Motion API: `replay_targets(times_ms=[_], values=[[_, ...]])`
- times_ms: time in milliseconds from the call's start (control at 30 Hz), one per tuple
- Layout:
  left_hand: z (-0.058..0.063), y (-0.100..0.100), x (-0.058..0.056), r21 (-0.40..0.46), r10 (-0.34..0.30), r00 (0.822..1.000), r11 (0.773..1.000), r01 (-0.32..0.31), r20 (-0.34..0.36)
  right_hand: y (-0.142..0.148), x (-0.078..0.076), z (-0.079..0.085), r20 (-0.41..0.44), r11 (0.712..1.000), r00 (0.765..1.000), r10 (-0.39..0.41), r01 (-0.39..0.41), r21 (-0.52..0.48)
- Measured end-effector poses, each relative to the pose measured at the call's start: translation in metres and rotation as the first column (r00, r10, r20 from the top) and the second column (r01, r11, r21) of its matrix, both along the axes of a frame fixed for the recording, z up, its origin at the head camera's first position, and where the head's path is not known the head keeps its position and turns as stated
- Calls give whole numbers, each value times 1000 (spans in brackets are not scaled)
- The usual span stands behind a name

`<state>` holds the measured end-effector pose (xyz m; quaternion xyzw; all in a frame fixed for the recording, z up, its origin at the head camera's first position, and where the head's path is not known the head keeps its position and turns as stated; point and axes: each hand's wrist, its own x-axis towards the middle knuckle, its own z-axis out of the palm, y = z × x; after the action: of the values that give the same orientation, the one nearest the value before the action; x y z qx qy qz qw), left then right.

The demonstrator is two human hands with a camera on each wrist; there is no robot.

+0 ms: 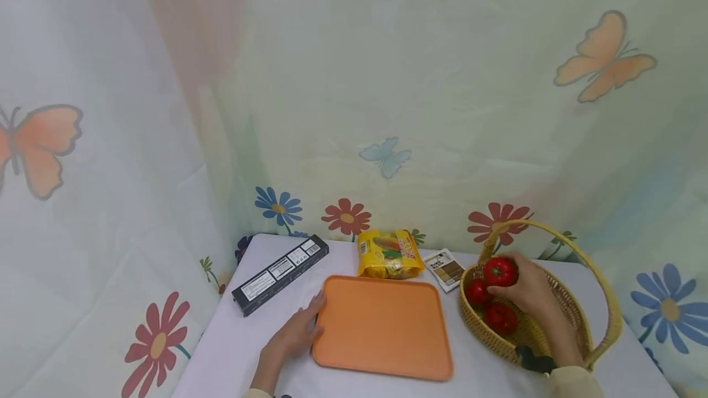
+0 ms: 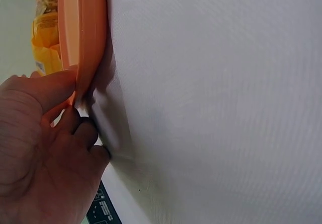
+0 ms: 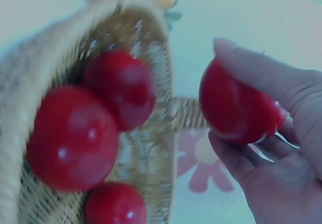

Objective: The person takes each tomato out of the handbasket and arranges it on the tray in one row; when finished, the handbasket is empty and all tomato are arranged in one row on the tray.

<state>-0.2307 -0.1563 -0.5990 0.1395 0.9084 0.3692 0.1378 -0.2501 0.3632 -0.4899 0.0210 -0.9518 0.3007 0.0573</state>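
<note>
My right hand [image 1: 528,290] grips a red tomato [image 3: 236,103] with thumb and fingers, above the rim of a wicker basket [image 1: 487,338]. Inside that basket lie more tomatoes [image 3: 73,138], partly hidden by the right arm in the head view. On the table's middle lies an orange rectangular tray [image 1: 387,327]. At its left edge is my left hand [image 1: 295,330]; the left wrist view has the thumb on the tray's rim and the other fingers curled below it, pinching it.
Behind the tray stands a yellow packet [image 1: 389,255], with a small white-and-brown packet [image 1: 444,269] to its right. A long black box [image 1: 280,275] lies at the back left. In the basket's front is a dark green item [image 1: 533,360]. A tall handle [image 1: 600,281] arches over the basket.
</note>
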Motion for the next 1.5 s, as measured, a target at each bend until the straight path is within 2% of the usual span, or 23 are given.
replay_targets(times_ms=[167,400,533,733,1000,1300,1500], values=[[-2,-3,2,14,-5,1000,1000,5,-6,-27,11,12,54,996,998,-20,24,-84],[-1,-3,1,-7,-9,1000,1000,9,-10,-67,25,19,-64,989,996,58,-66,-132],[-1,-2,0,-14,-6,1000,1000,6,-9,-86,29,18,-79,983,994,73,-85,-164],[0,-2,-1,-17,-3,1000,1000,3,-10,-110,28,10,-97,970,990,102,-120,-211],[1,-1,2,-12,5,1000,1000,-5,-2,-142,26,-4,-60,937,991,119,-132,-324],[0,-1,2,0,1,1000,1000,-1,-7,-177,24,-18,-67,900,985,157,-171,-401],[1,-2,3,14,-5,1000,1000,5,-4,-199,23,-27,-11,877,987,161,-149,-456]])
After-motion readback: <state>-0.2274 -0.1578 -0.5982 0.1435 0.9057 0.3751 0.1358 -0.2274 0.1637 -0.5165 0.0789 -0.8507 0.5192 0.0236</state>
